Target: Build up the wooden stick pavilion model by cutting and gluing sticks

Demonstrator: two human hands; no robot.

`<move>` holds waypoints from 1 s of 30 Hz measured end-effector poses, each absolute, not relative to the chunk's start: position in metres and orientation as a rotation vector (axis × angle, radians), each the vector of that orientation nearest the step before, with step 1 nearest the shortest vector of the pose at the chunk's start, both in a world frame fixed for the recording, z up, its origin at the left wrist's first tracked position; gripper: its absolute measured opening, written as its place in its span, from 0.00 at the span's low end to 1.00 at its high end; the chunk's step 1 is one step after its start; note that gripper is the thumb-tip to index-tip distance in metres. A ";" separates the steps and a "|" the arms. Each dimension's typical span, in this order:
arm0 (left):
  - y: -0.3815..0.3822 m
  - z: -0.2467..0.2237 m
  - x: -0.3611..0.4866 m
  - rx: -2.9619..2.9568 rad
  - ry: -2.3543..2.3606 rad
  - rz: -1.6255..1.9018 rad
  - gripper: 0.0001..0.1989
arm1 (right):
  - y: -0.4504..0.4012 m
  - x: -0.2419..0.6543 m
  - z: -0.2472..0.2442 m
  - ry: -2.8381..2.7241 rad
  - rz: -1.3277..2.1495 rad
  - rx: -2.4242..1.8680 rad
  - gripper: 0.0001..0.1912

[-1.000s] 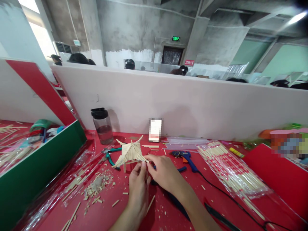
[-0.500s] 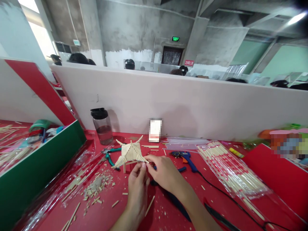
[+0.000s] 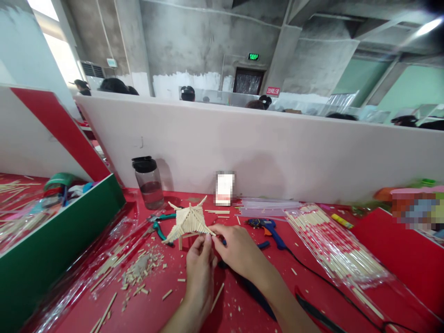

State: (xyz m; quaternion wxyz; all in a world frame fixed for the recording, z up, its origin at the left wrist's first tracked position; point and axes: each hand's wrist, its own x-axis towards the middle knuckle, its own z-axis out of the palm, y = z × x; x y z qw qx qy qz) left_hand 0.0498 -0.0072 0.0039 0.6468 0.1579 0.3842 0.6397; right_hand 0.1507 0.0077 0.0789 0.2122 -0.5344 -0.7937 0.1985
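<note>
A small pavilion-like model of pale wooden sticks [image 3: 190, 220] stands on the red table, its ribbed roof flaring into upturned corners. At its near right corner my left hand [image 3: 201, 259] is closed, thumb and fingers pinched together by the roof edge. My right hand [image 3: 234, 247] comes in from the right, its fingers pinching the tip of that same corner. Whether a separate small piece sits between the fingertips is hidden. Green-handled pliers [image 3: 160, 226] lie just left of the model. A blue-handled tool, partly covered by my right hand, shows its handle end [image 3: 263, 244].
A blue glue gun [image 3: 268, 227] lies right of my hands, its cord trailing forward. Bagged sticks [image 3: 333, 240] are farther right. A water bottle [image 3: 149, 185] and a propped phone [image 3: 225, 188] stand by the white partition [image 3: 277, 148]. Stick offcuts [image 3: 140, 270] litter the left side.
The whole view has shifted very slightly. Both hands keep the same hold at the model's corner, with no other visible movement.
</note>
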 end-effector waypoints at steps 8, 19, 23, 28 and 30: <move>-0.010 0.003 0.049 0.374 0.879 1.458 0.23 | 0.009 0.152 0.078 -2.203 0.554 -1.493 0.18; -0.007 0.000 0.047 0.403 0.877 1.446 0.22 | 0.008 0.151 0.080 -2.221 0.536 -1.511 0.18; -0.008 0.001 0.046 0.375 0.900 1.443 0.23 | 0.007 0.151 0.081 -2.229 0.541 -1.506 0.18; -0.008 0.002 0.046 0.390 0.908 1.437 0.23 | 0.007 0.151 0.081 -2.223 0.550 -1.497 0.18; -0.008 0.001 0.046 0.402 0.918 1.432 0.22 | 0.007 0.152 0.080 -2.216 0.555 -1.491 0.18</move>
